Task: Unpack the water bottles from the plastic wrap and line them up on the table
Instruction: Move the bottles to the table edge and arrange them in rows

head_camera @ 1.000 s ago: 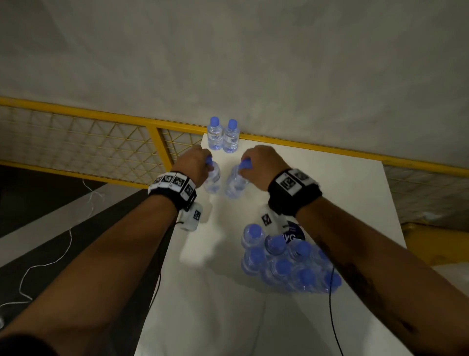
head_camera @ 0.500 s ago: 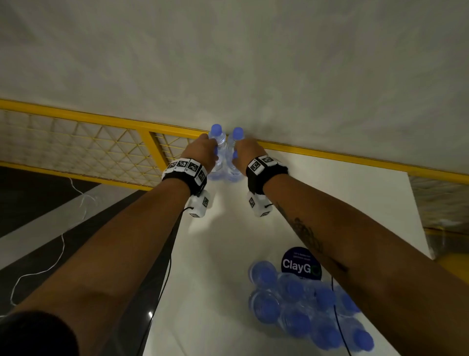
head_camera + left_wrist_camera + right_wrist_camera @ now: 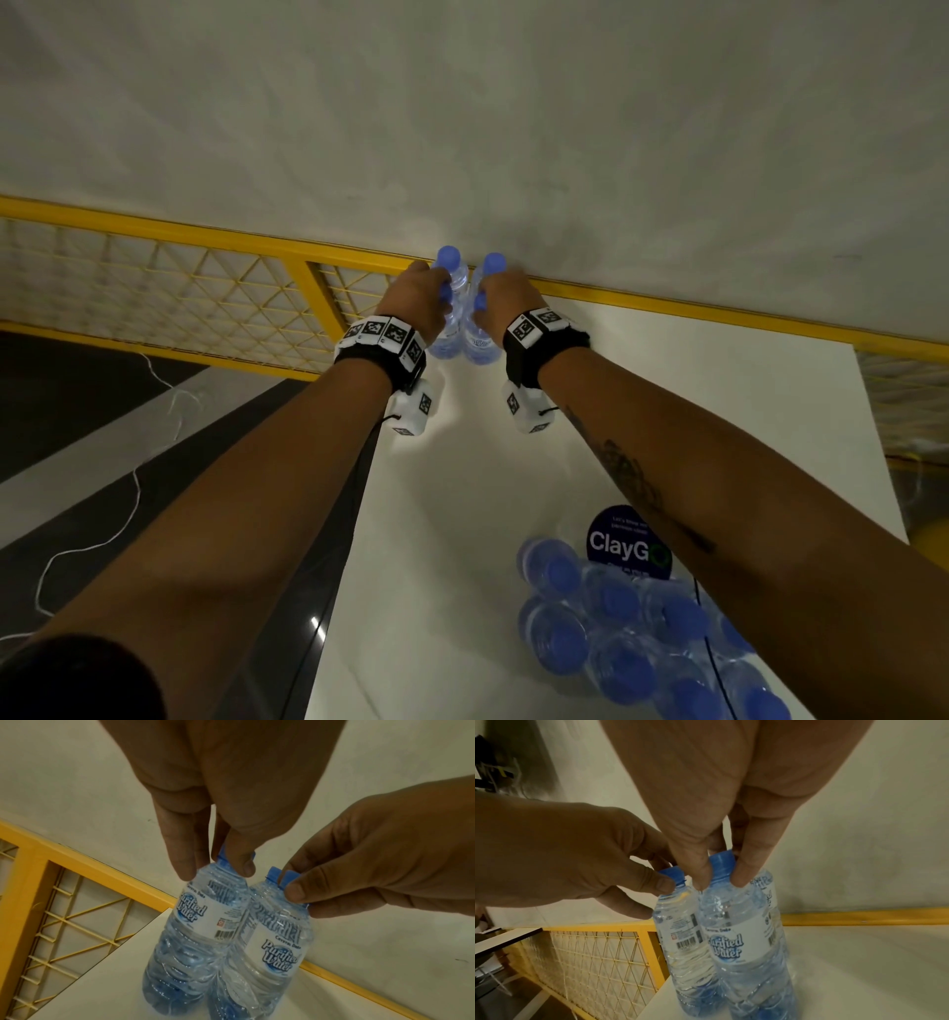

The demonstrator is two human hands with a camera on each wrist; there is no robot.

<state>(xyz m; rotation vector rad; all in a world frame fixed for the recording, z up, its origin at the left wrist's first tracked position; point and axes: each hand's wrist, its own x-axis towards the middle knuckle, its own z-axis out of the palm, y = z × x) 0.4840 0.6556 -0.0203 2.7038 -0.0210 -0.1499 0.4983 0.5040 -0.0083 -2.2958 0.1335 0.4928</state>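
Four clear, ribbed plastic bottles with blue caps stand upright at the far edge of the smooth white bench [image 3: 693, 411], against the yellow rail [image 3: 205, 239]. The left hand [image 3: 416, 303] pinches the cap of the near left bottle [image 3: 190, 939] with thumb and fingers. The right hand [image 3: 506, 306] pinches the cap of the near right bottle [image 3: 744, 949] beside it. The remaining wrapped bottles [image 3: 631, 642] sit close together on the near part.
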